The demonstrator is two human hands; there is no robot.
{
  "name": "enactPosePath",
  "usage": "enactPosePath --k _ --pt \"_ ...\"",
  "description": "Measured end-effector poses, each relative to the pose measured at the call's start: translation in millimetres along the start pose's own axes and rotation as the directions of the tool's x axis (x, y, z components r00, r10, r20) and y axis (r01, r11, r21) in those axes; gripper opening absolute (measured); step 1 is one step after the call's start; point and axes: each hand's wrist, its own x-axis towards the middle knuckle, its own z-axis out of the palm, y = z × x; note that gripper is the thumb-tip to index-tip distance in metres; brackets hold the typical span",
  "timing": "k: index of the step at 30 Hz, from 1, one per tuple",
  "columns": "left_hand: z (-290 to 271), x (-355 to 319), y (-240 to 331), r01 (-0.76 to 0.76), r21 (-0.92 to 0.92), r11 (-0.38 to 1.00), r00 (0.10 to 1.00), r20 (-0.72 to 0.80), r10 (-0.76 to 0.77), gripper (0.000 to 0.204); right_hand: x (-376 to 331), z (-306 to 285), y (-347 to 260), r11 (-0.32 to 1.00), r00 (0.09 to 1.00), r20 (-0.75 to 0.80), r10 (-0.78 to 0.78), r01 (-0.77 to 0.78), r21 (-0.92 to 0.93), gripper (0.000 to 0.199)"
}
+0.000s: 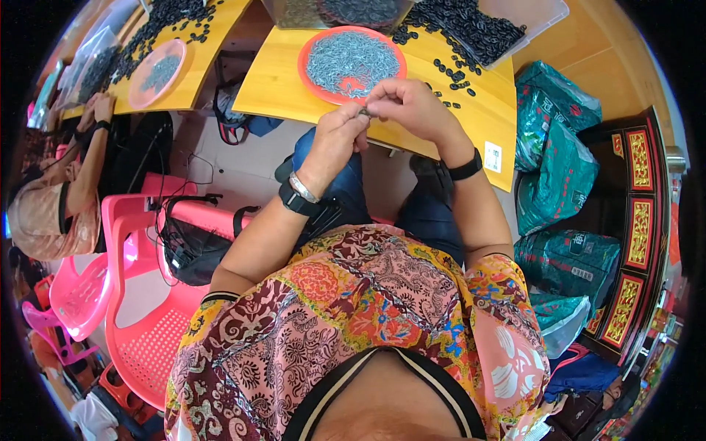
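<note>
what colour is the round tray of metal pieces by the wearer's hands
Orange-red; the round tray shows best in the head view.

Green bags (560, 173) sit near a gold-panelled cabinet (638, 234), a black bag (191, 251) against a pink chair (158, 356).

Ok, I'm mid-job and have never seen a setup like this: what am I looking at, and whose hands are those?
There's no machine: those are a person's bare hands. The one picture comes from a wide camera on that person's head, looking down, so straight edges bend near its rim.

The left hand and right hand meet over the near edge of the table, fingertips pinching a small piece, mostly hidden. On the table are a red plate of thin metal bits and, to its right, black parts in and around a clear tub. Far left, a co-worker is at another table.
</note>
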Motion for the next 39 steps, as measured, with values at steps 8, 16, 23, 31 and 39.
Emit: enactPosePath --k 8,16,23,31,39 --pt "-7 3 4 0.021 -0.032 0.999 0.999 -0.039 -0.022 0.014 53 -11 19 0.825 0.992 -0.099 -0.072 0.003 -0.565 0.019" --pt "-2 2 7 0.034 -0.046 0.998 0.996 -0.083 -0.038 0.014 68 7 19 0.623 0.997 -0.071 -0.022 -0.041 -0.781 0.020" --pt "-4 2 7 0.030 -0.040 0.999 0.997 -0.075 -0.033 0.015 68 -3 26 0.774 0.956 -0.248 -0.155 -0.038 -0.632 0.018" --pt "-6 2 9 0.025 -0.032 0.999 0.997 -0.073 -0.028 0.016 67 -11 36 0.976 0.953 -0.303 -0.014 -0.053 -0.211 0.016" --pt "-6 3 9 0.031 -0.023 0.999 0.997 -0.069 -0.032 0.016 65 -12 33 0.987 0.960 -0.279 -0.007 -0.039 -0.158 0.016"
